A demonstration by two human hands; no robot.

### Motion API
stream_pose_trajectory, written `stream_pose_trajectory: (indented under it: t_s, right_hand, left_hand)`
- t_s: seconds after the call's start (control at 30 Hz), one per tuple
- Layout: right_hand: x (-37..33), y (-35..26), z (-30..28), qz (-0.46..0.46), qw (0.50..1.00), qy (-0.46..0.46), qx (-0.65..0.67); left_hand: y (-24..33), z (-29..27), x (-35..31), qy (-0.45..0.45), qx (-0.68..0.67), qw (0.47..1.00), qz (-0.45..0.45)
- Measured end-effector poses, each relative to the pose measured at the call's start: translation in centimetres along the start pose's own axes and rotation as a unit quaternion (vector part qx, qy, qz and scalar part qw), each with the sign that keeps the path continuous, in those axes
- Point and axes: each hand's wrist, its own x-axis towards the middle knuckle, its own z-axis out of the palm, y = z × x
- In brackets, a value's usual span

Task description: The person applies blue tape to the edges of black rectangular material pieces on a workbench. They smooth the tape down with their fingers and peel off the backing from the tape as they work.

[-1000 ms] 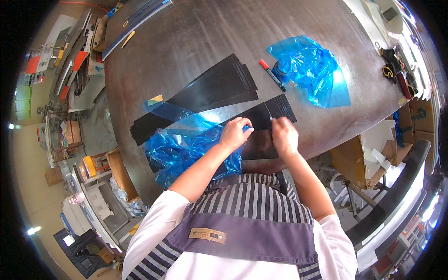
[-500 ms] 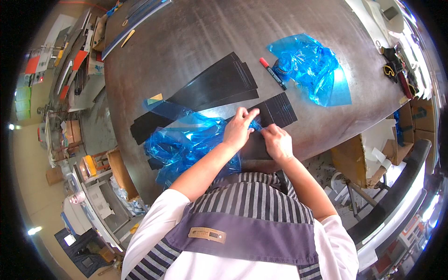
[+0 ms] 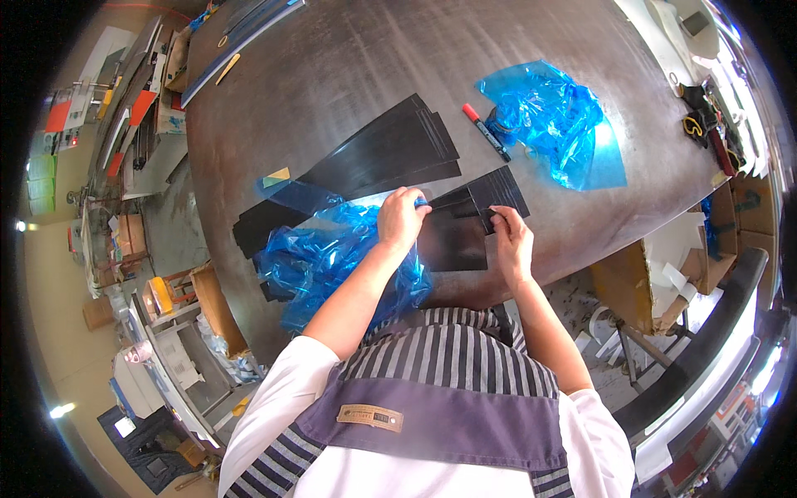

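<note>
My left hand (image 3: 401,221) is closed around a gathered end of blue plastic film (image 3: 320,261), and the rest of the film lies crumpled beside and under my left forearm. With thumb and fingertips my right hand (image 3: 512,242) pinches the edge of a black sheet (image 3: 457,241) at the near side of the table. More black sheets (image 3: 503,189) fan out just beyond my right fingers. A second fanned stack of black sheets (image 3: 378,149) lies farther off to the left, partly covered by film at its lower left end.
Another crumpled blue film (image 3: 552,124) lies at the far right, with a red-capped marker (image 3: 486,131) beside it. A yellowish block (image 3: 276,176) rests on the left stack. The metal table (image 3: 332,66) drops off to cardboard boxes (image 3: 627,278) at the right.
My hands have moved apart from close together. The left drew back left with the film end; the right shifted slightly right to the black sheet's edge. More of the sheet between them shows.
</note>
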Motion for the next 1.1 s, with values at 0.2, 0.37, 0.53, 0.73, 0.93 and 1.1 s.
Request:
stream_pose_trajectory:
  t_s: [0.2,0.37,0.53,0.73,0.93,1.1]
  right_hand:
    - [2.0,2.3,0.2,0.044,0.997,0.008,-0.057]
    - [2.2,1.2,-0.3,0.031,0.997,-0.053,-0.049]
    - [1.1,1.7,0.8,-0.134,0.928,-0.046,-0.345]
    - [0.3,-0.2,0.8,-0.167,0.927,-0.013,-0.336]
    - [-0.8,0.5,1.0,-0.208,0.914,-0.088,-0.337]
    - [-1.3,0.6,0.7,-0.258,0.894,-0.176,-0.323]
  left_hand:
    - [0.5,-0.6,-0.3,-0.080,-0.090,0.991,0.053]
    - [1.9,0.5,-1.8,-0.238,-0.124,0.958,0.101]
    - [1.2,1.7,-2.1,-0.145,-0.091,0.984,0.053]
    - [2.3,1.9,-2.5,-0.116,-0.047,0.992,0.024]
    - [2.0,2.5,-3.0,-0.088,-0.068,0.994,0.021]
    - [2.6,2.1,-2.8,-0.102,-0.043,0.994,0.019]
